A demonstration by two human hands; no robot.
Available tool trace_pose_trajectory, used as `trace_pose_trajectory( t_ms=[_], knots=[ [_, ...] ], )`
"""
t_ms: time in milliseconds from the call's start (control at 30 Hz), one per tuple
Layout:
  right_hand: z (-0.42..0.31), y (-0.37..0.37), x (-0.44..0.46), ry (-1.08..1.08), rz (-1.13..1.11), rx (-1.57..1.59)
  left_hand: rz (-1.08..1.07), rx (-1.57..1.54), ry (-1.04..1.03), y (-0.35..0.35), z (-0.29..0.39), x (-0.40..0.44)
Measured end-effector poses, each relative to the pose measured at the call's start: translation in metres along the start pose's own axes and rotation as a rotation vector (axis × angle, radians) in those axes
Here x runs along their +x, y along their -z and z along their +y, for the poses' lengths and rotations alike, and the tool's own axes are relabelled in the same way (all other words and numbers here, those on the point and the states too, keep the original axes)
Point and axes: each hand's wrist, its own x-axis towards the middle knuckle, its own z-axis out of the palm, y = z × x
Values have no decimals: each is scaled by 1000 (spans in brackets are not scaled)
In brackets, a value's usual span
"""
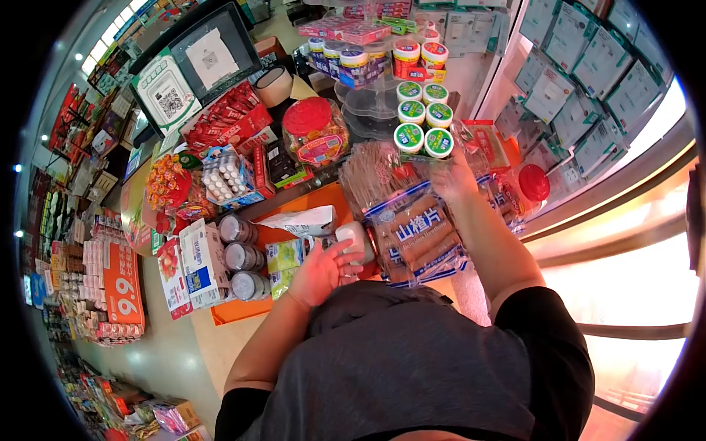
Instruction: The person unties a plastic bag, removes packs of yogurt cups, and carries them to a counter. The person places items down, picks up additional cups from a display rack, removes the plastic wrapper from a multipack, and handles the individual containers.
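My right hand (454, 180) reaches forward to the near edge of a box of green-and-white-lidded tubs (410, 137). Its fingers grip that edge, though they are partly hidden. Below the wrist lies a clear, blue-edged pack of hawthorn flakes (419, 234), with bundles of thin brown sticks (375, 176) behind it. My left hand (322, 273) is open, fingers spread, holding nothing. It hovers beside a white rounded object (354, 241) and a green-and-white packet (285, 257).
A tiered clear rack (368, 99) carries blue-lidded tubs (353, 67) and red-lidded tubs (406, 55). Left of it stand a red-lidded candy jar (312, 128), red packets (228, 117) and a screen (209, 55). Cans (244, 257) and a white carton (202, 257) sit nearer. Boxed packs hang on the right.
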Motion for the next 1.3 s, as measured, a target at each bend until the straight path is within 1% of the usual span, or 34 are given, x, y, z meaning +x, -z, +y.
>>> trace_pose_trajectory(
  t_ms=[67,100,267,333,367,467,500,600,633,733,767,867,900,1000,1100,1200,1300],
  knots=[
    [-3,-7,2,-2,-41,-64,-2,0,-11,0,-1,-8],
    [-4,-3,7,23,10,-58,-4,-1,-15,0,-2,-12],
    [-14,24,24,63,34,-112,83,30,-70,6,-6,-28],
    [-17,17,21,36,53,-139,105,28,-77,10,-7,-33],
    [-19,17,26,58,117,-127,108,24,-76,13,-8,-35],
    [-21,18,38,111,65,-132,108,27,-83,7,-6,-39],
    [-22,25,47,163,49,-152,106,27,-86,5,-6,-40],
    [-25,17,71,211,262,-33,118,21,-81,6,-7,-39],
    [-26,7,69,145,215,-26,116,18,-77,7,-8,-39],
    [-36,24,99,125,160,-33,117,15,-64,8,-7,-38],
    [-40,33,113,128,196,-57,123,15,-61,8,-8,-37],
    [-33,18,120,194,124,-111,158,26,-46,11,-12,-36],
    [-32,13,127,213,166,-113,173,31,-41,12,-13,-35],
    [-32,2,134,191,107,-80,189,45,-35,13,-13,-34],
    [-36,-15,125,174,242,-99,182,36,-50,19,-15,-34],
    [-38,-12,126,223,203,-173,203,20,-61,17,-17,-36],
    [-30,-23,118,260,376,-121,196,-5,-62,20,-16,-35]
  ],
)
